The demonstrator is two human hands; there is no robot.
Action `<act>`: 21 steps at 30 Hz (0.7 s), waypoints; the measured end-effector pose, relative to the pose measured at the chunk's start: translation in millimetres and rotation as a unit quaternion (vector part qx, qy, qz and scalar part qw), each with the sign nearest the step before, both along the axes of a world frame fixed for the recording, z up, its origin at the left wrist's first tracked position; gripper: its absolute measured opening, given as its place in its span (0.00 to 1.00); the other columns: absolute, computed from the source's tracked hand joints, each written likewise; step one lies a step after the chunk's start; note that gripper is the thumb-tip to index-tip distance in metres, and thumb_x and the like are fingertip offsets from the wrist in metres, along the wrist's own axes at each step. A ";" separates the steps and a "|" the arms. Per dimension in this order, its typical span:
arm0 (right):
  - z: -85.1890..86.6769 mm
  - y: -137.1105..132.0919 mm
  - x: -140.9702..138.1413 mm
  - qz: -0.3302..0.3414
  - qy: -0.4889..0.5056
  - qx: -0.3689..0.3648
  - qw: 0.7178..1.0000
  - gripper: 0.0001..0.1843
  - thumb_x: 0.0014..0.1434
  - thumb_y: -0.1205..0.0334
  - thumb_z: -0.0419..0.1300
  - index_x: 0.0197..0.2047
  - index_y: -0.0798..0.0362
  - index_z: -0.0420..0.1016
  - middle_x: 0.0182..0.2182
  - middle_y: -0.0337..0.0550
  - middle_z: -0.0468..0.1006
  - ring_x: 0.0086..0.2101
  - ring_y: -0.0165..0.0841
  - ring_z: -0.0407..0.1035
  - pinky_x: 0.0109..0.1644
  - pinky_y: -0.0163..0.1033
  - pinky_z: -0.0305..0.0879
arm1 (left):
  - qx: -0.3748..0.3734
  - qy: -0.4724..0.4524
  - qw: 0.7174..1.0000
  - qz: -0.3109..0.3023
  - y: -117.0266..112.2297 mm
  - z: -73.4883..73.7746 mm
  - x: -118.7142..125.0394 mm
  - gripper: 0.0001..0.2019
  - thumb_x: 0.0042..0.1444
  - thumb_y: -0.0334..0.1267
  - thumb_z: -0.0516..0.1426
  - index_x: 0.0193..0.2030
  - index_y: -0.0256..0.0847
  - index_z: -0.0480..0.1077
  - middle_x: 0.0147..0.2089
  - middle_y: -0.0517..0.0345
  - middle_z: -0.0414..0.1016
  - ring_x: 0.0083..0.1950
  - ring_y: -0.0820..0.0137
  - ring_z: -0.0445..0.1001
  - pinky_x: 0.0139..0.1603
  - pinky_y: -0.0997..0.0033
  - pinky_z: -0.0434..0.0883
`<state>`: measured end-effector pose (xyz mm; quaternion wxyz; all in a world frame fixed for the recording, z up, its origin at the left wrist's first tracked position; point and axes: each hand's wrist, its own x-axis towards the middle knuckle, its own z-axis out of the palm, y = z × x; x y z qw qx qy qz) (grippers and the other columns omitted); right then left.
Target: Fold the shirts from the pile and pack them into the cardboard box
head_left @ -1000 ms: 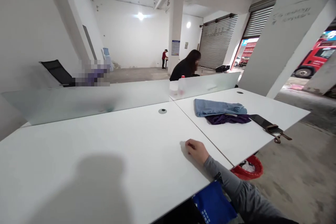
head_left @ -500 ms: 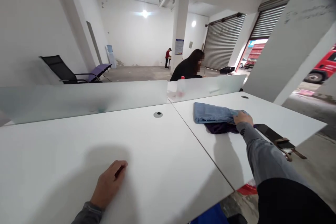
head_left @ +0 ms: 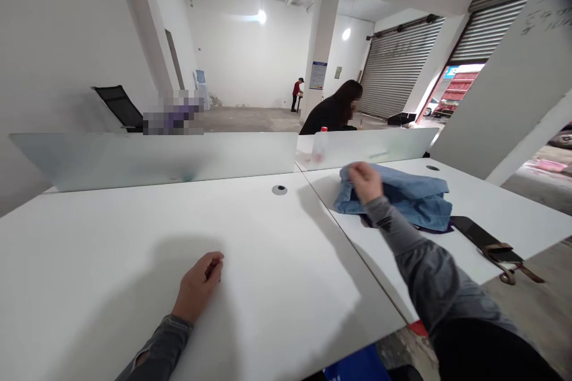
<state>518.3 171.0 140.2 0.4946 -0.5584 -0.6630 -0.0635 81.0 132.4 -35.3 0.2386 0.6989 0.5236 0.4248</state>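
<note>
My right hand (head_left: 365, 181) is closed on a folded light-blue denim garment (head_left: 411, 199) and lifts its left end off the right-hand white table (head_left: 491, 202). Under the denim a dark purple cloth (head_left: 429, 229) shows only as a thin edge. My left hand (head_left: 199, 286) rests on the near white table (head_left: 134, 262), fingers curled loosely, with nothing visible in it.
A dark phone (head_left: 473, 232) and a brown strap with a buckle (head_left: 509, 262) lie right of the denim. Frosted divider panels (head_left: 156, 158) run along the tables' far edge. A person in black (head_left: 333, 113) sits beyond them. A grommet (head_left: 279, 190) sits mid-table.
My right hand went from the denim's right end to its left end and raised it, so the folded garment is now bunched and shifted right. My left hand has stayed put.
</note>
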 end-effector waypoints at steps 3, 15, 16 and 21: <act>-44.4 -1.4 -124.5 0.222 -0.115 -0.070 0.966 0.07 0.61 0.61 0.54 0.35 0.52 0.73 0.31 0.40 0.78 0.33 0.31 0.70 0.40 0.36 0.67 | -0.020 -0.082 0.995 0.047 5.0 5.8 -10.6 0.17 0.56 0.53 0.53 0.41 0.42 0.69 0.28 0.61 0.73 0.28 0.68 0.74 0.33 0.69 0.73; -80.5 -115.2 -236.8 0.444 -0.224 -0.048 0.866 0.12 0.65 0.60 0.54 0.49 0.53 0.73 0.44 0.48 0.78 0.46 0.36 0.71 0.52 0.43 0.66 | 0.112 -0.064 0.991 0.025 -17.1 43.4 -44.4 0.17 0.63 0.50 0.50 0.46 0.40 0.69 0.45 0.51 0.74 0.46 0.65 0.75 0.46 0.65 0.72; -79.6 -120.1 -215.9 0.375 -0.183 -0.045 0.907 0.13 0.65 0.59 0.55 0.50 0.51 0.73 0.44 0.49 0.78 0.47 0.38 0.71 0.53 0.45 0.67 | 0.132 -0.051 0.990 0.005 -24.3 47.8 -45.6 0.16 0.63 0.49 0.50 0.47 0.40 0.69 0.46 0.51 0.74 0.47 0.64 0.74 0.47 0.64 0.72; -112.3 -139.1 -110.3 0.180 -0.098 -0.189 0.960 0.40 0.50 0.43 0.67 0.64 0.47 0.65 0.58 0.52 0.71 0.57 0.50 0.66 0.55 0.54 0.68 | 0.162 0.013 0.982 -0.091 -73.5 58.7 -54.0 0.21 0.62 0.51 0.51 0.55 0.41 0.67 0.56 0.45 0.70 0.57 0.57 0.69 0.55 0.58 0.69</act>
